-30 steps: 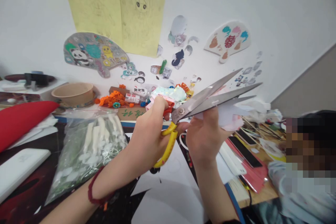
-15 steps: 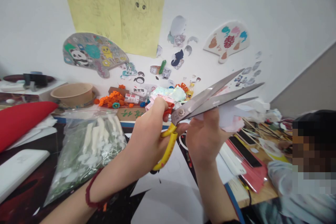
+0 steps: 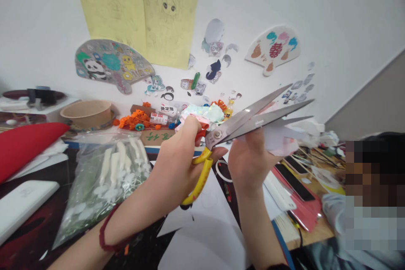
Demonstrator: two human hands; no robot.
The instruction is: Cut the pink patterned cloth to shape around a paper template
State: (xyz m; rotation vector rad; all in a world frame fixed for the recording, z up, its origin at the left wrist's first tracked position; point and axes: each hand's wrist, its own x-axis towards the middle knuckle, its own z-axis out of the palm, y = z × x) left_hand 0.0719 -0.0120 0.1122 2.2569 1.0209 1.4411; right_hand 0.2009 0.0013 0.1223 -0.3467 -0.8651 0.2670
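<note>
My left hand [image 3: 177,156] is closed around the yellow handles of a large pair of scissors [image 3: 217,135]. The blades stand partly apart and point up to the right, passing over my other hand. Thin white paper [image 3: 278,137], with pinkish parts along its edges, is gripped in my right hand [image 3: 248,166] just under the lower blade. Part of this paper sits behind the blades, so the exact line of contact is hidden. White sheets [image 3: 205,240] lie on the dark desk below both hands.
A clear plastic bag [image 3: 104,190] of pale sticks and green stems lies left, near a white box [image 3: 28,206]. Orange flowers [image 3: 136,120] and a tan bowl [image 3: 87,114] stand by the wall. Right are a dark phone [image 3: 294,181] and a person [image 3: 376,185].
The scissor blades have shifted slightly left, their tips marginally closer together. My right hand and the paper have moved slightly right.
</note>
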